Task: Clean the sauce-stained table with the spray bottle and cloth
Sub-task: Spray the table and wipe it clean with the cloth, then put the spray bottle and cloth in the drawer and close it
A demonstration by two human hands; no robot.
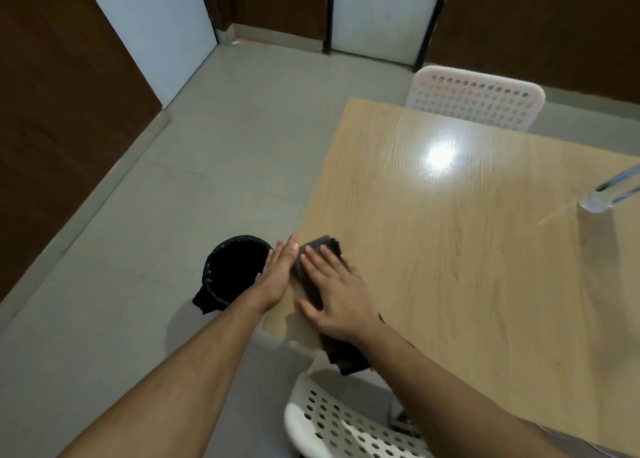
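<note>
Grey tiled floor (180, 187), brown walls (52, 111)

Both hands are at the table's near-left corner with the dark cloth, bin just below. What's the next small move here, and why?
Probably a short push of the cloth toward the table edge. The right hand lies flat on it, the left hand stands edge-on beside the corner, and the black bin sits right below, so any residue would fall in.

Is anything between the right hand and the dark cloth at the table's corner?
Nothing visible. The right hand lies flat directly on the dark grey folded cloth at the light wooden table corner; the left hand stands edge-on just beside it.
</note>
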